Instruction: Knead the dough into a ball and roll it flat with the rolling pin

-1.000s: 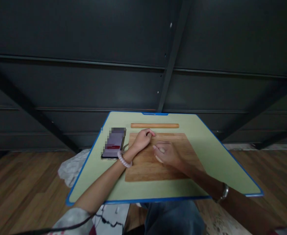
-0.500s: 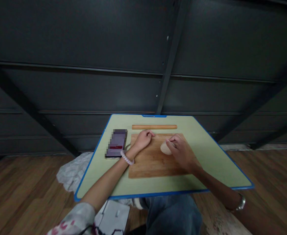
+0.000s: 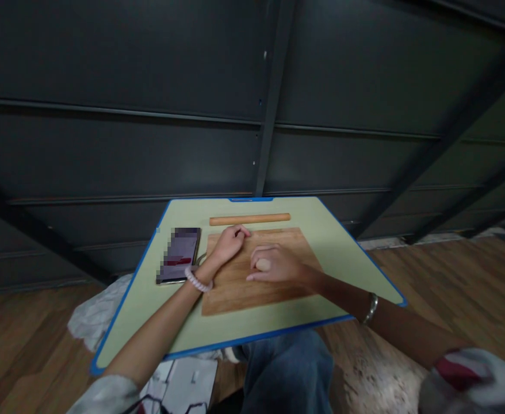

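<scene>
Shifted from the edge of the pale lump [image 3: 263, 264] to right over it, the right hand [image 3: 280, 263] now cups it, whereas half a second ago much of its flat round top lay bare. Fingers bend round the far side, the thumb lies along the near side, and the lump shows between them, near the middle of the wooden board [image 3: 248, 300]. That change suggests the work has gone from handling the lump by its rim to enclosing it, with one hand alone.

The left hand [image 3: 229, 244] matches its earlier pose: it rests by the board's far left corner, fingers curled; whether they hold anything, I cannot tell. Along the far edge of the table [image 3: 333, 253] lies a wooden rod [image 3: 250, 219], untouched; a phone [image 3: 181, 250] lies toward the left edge.
</scene>
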A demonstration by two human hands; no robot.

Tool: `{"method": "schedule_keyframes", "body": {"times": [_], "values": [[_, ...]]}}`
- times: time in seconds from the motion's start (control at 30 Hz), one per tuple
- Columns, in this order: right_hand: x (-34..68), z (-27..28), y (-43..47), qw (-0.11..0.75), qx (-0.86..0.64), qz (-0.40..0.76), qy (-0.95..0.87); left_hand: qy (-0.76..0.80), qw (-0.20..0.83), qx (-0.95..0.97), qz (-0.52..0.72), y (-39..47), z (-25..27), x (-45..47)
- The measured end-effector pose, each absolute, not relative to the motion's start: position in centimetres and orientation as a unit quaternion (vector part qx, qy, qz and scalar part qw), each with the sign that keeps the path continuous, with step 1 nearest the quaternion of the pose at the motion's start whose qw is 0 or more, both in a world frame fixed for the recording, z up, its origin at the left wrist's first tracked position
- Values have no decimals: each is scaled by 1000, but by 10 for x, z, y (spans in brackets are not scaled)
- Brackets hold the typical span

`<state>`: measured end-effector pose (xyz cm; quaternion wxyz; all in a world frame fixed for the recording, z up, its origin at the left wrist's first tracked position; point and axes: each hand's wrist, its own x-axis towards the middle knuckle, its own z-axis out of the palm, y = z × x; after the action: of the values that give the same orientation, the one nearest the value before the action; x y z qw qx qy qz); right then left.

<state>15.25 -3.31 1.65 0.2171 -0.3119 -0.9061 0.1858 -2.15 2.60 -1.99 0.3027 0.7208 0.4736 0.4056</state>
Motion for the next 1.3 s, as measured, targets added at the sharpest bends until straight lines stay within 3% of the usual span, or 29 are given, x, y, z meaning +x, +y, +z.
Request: {"method": "schedule_keyframes", "body": {"times": [0.43,0.57,0.67,0.87,1.07,1.3], "values": [[137,0,-7,248,-374,195,-872,478,338,711,389,23,-15,-20],[133,-9,-1,306,-429,273,-805,477,339,703,405,25,-18,-21],[128,-15,6,400,-481,335,-704,470,333,706,412,26,-21,-22],[125,-9,-2,514,-566,326,-556,456,323,721,409,30,-25,-25],[154,-1,-34,460,-469,256,-709,456,331,716,412,31,-25,-22],[151,5,-39,335,-359,55,-869,463,332,714,407,27,-17,-22]]}}
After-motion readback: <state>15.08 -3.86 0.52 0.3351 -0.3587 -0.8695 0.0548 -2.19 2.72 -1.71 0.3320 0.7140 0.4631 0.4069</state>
